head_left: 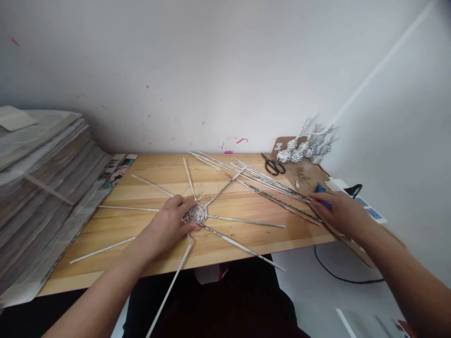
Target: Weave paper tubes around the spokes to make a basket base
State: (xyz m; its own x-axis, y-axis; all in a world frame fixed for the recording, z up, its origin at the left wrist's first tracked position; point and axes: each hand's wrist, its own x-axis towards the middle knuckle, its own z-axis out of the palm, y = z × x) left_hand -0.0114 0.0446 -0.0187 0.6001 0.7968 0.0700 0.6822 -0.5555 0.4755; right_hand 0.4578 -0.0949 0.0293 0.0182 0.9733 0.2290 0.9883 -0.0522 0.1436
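A small round woven paper base (195, 214) lies on the wooden table, with rolled-paper spokes radiating from it. My left hand (172, 216) grips its left side, thumb at the near edge and fingers at the far edge. One near spoke (172, 286) bends down past the table's front edge. At the right, my right hand (333, 211) closes around a blue tool (320, 188); its shape is mostly hidden, so I cannot tell its exact kind. Beside those fingertips end several loose rolled-paper sticks (260, 178), which lie slantwise across the table.
Black-handled scissors (275, 165) lie near the wall. Behind a stained brown board (305, 176) stand several woven paper pieces (299, 151). A white power strip (369, 211) sits at the right edge, and a black cord (348, 280) hangs below. Stacked newspapers (42, 188) fill the left.
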